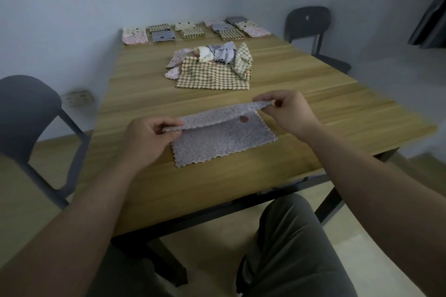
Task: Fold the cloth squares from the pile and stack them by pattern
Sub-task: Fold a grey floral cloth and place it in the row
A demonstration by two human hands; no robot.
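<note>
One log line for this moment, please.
step: folding lilac dotted cloth | left hand: pinches lifted edge | right hand: pinches lifted edge | pile: unfolded, centre | folded stacks: far edge

Pile (212, 65) mid-table (149, 190) — stacks (193, 31) behind.

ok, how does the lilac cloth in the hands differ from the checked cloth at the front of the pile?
The lilac cloth is purple with small dots; the checked cloth is tan gingham. The left hand and right hand pinch the lilac cloth's far edge up; the checked cloth lies flat, untouched, crumpled cloths on its far edge. Both rest on the table.
</note>
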